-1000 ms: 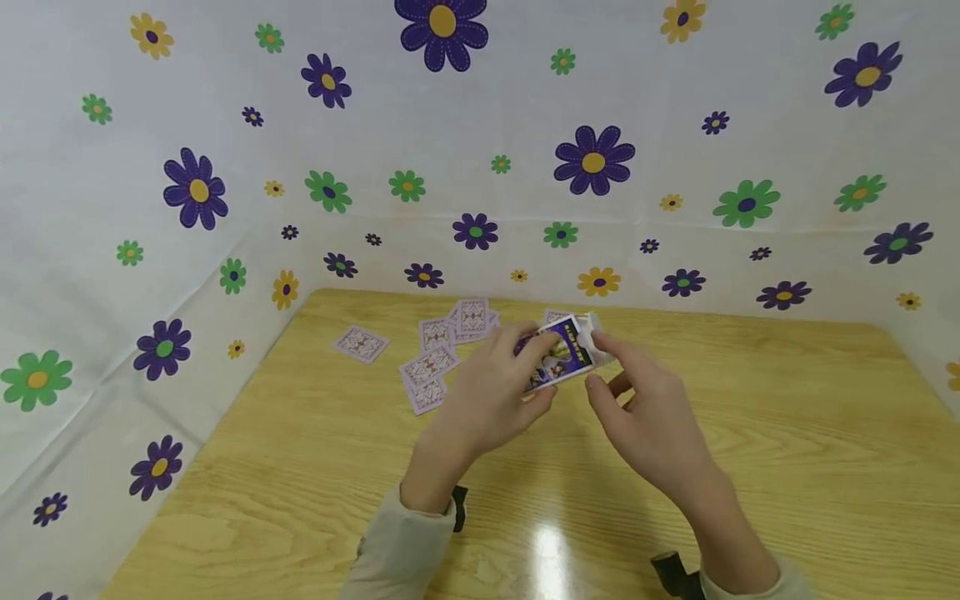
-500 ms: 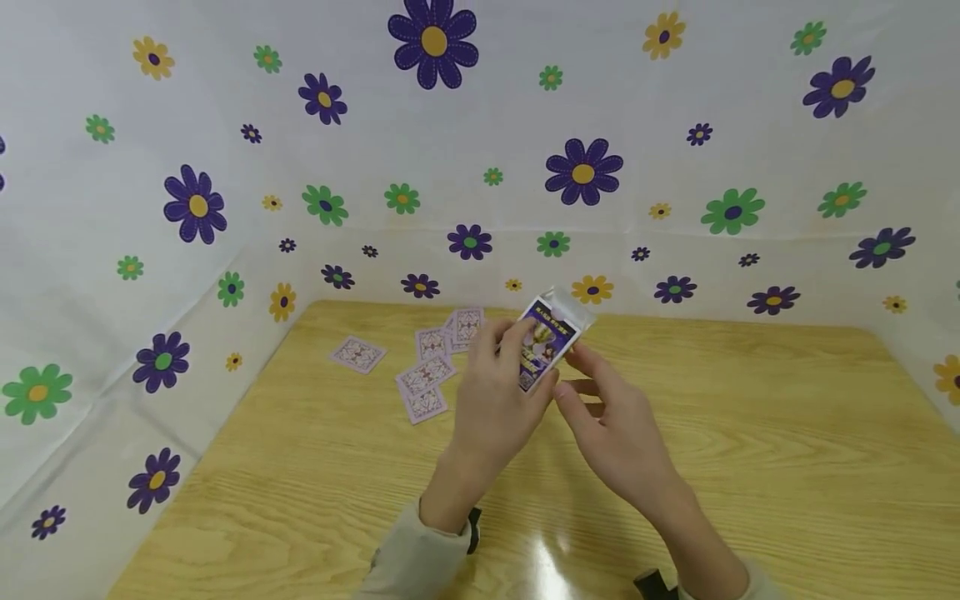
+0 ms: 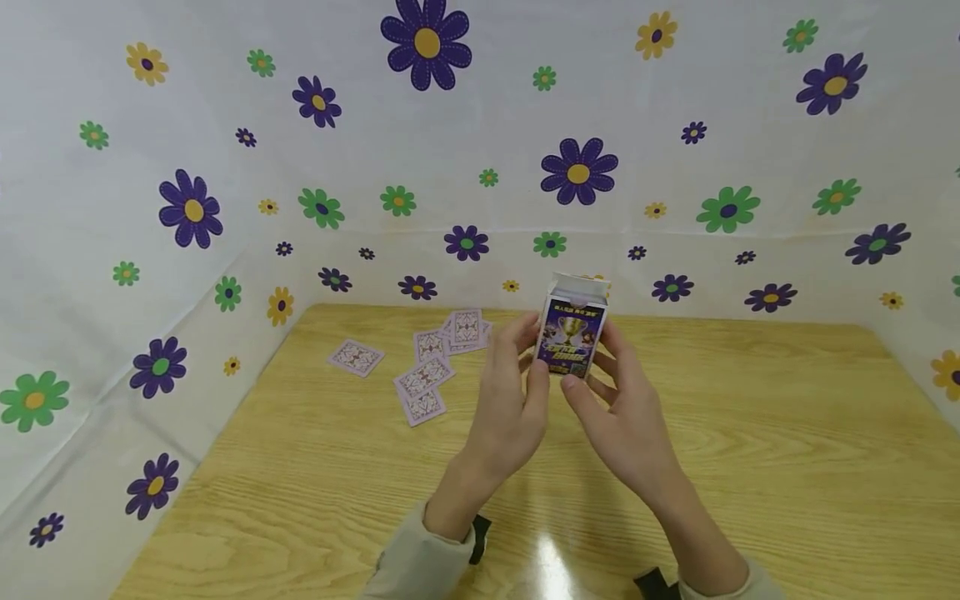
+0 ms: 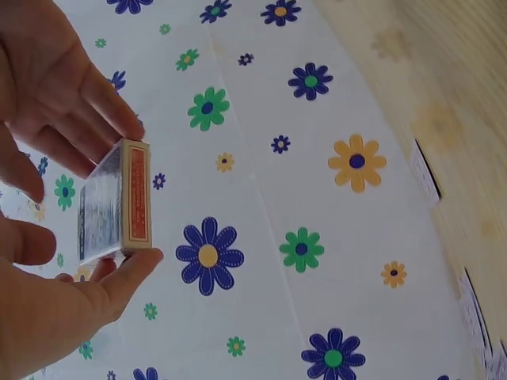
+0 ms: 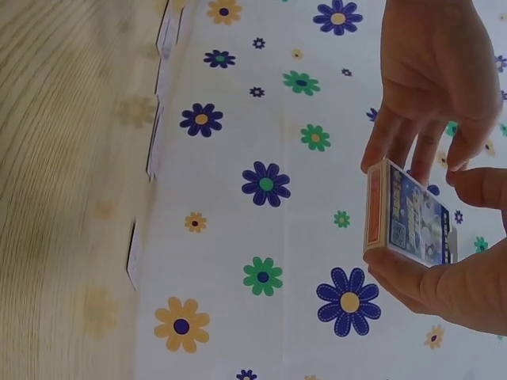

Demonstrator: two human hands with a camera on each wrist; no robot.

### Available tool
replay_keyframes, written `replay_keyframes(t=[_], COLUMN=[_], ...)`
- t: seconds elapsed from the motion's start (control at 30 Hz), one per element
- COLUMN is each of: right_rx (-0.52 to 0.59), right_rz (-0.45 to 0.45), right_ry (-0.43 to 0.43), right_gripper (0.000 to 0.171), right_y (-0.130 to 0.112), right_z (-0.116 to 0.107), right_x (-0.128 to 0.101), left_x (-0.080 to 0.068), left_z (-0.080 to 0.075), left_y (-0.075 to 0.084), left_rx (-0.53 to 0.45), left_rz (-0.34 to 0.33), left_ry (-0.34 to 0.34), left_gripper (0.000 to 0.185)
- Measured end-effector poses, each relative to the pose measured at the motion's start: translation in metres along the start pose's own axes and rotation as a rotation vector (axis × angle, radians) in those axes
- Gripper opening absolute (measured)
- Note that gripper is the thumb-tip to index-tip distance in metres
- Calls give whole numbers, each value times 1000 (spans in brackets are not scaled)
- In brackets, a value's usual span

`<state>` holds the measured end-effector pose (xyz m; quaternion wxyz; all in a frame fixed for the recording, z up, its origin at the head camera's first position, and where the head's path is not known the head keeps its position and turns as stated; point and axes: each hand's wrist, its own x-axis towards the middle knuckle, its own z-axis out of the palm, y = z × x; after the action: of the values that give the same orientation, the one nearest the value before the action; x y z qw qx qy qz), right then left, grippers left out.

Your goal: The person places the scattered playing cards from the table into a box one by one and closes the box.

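Both hands hold a purple card box [image 3: 573,337] above the table, its front with a gold trophy facing me. The white top flap [image 3: 581,286] stands open. My left hand [image 3: 506,400] grips the box's left side, thumb near the lower front corner. My right hand [image 3: 626,421] grips the right side, thumb at the bottom corner. In the left wrist view the box's orange-red printed end [image 4: 139,196] lies between the fingers of both hands. The right wrist view shows the box front [image 5: 416,218] and the same end. The box's inside is hidden.
Several playing cards lie face down on the wooden table [image 3: 300,500]: a single card [image 3: 356,357] at the left, an overlapping pair [image 3: 424,377] and a cluster [image 3: 467,327] behind it. A flowered cloth [image 3: 420,150] hangs along the table's back and left.
The box has turned from tilted to upright. My right hand has gone from the flap to the box's right side, and my left fingers from across its front to the left side.
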<state>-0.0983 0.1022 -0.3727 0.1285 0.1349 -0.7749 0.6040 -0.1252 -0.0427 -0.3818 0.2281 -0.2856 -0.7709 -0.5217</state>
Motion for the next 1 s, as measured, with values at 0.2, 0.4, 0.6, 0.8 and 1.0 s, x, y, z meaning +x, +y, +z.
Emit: replay_keyframes(t=[0.2, 0.4, 0.6, 0.8, 1.0], right_rx=[-70, -154, -183, -214, -276], right_rz=[19, 22, 37, 46, 53], right_ry=[63, 162, 180, 133, 100], right_gripper=[85, 86, 80, 80, 79], right_y=[4, 10, 13, 17, 20], right_z=[-6, -13, -24, -35, -45], right_x=[4, 8, 11, 13, 15], left_x=[-6, -10, -10, -7, 3], left_z=[9, 17, 18, 15, 6], left_y=[7, 14, 18, 14, -24], left_rx=[-155, -214, -281, -308, 24], left_rz=[-94, -117, -148, -234, -369], left_ry=[-39, -95, -149, -225, -300], left_gripper=[46, 50, 51, 52, 45])
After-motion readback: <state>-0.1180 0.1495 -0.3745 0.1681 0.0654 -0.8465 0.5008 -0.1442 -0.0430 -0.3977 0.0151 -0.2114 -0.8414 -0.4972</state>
